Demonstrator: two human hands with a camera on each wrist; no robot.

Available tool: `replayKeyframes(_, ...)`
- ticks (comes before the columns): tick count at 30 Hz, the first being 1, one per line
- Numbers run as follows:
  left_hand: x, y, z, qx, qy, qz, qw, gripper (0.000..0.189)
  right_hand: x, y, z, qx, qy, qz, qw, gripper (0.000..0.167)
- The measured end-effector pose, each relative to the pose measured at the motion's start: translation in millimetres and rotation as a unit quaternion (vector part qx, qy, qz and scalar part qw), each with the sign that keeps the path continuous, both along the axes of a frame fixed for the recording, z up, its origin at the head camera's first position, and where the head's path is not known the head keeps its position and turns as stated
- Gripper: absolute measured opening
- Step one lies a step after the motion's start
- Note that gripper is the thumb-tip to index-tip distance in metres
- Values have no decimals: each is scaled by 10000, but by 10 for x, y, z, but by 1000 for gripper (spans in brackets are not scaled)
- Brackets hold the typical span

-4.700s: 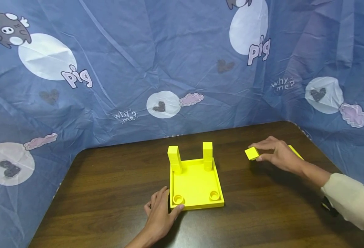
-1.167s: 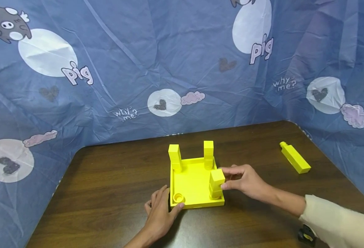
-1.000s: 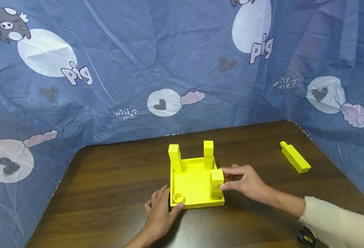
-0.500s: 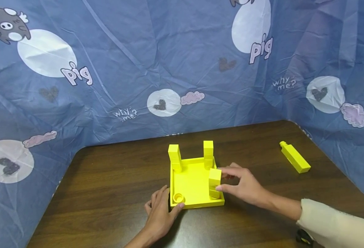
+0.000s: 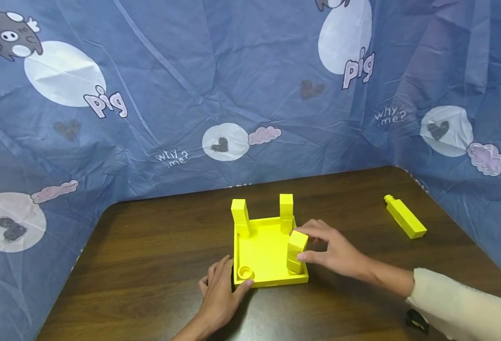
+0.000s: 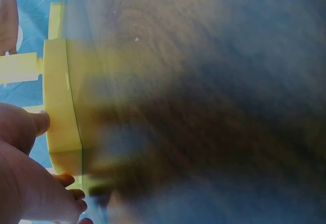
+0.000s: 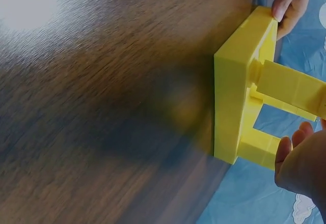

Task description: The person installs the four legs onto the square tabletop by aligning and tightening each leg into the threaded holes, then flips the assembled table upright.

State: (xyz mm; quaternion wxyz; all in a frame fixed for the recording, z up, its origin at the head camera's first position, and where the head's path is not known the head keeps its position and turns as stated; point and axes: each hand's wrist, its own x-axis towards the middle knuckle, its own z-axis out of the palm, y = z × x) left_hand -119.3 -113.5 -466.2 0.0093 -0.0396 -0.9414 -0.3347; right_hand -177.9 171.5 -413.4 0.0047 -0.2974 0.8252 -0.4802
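Note:
A square yellow base with a raised rim lies on the table like a toy table upside down. My left hand grips its near left corner, thumb on the front rim and fingers along the side. Beside that thumb is a bare round socket. My right hand pinches a square yellow leg between thumb and fingers. This leg stands in the near right corner, leaning slightly, its lower end at the socket. Two other legs, the back left leg and back right leg, stand upright.
A loose yellow leg with a threaded end lies on the brown wooden table at the right. Near the right sleeve is a small black object. A blue printed cloth hangs behind the table.
My right hand has brought the leg from the table's right side to the near right corner. Over the last second its fingers shifted and the leg turned slightly. The left hand stays put.

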Motion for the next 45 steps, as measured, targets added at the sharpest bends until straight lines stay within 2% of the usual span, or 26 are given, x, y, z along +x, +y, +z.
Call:
replayKeyframes(3, -4, 2, -2, -13, -44, 2, 10000, 61, -17, -24, 2, -35, -4, -148, 9999, 47)
replayKeyframes(9, -1, 1, -3, -3, -90, -16, 10000, 62, -40, -98, 2, -40, -275, -544, 9981, 40)
replayKeyframes(17, -4, -6, -7, 56, -92, -42, 9999, 61, -50, -142, 7, -142, -621, -712, 9954, 39)
replayKeyframes(24, -5, -12, -13, 63, -102, -42, 9999, 62, -61, -137, 10, -49, -389, -388, 9985, 52)
replayKeyframes(30, -8, -12, -18, 37, -138, -22, 9999, 62, -92, -101, 47, 113, -125, 222, 9996, 44)
replayKeyframes(36, -4, -11, -15, 38, -132, -26, 9999, 62, -164, -37, 112, 53, -546, 641, 9964, 39)
replayKeyframes(40, -2, -9, -14, 39, -88, -17, 10000, 62, -195, -27, 138, -26, -576, 619, 9964, 37)
replayKeyframes(45, -5, -9, -6, 54, -66, -24, 10000, 61, -197, -61, 140, -143, -515, 207, 9984, 34)
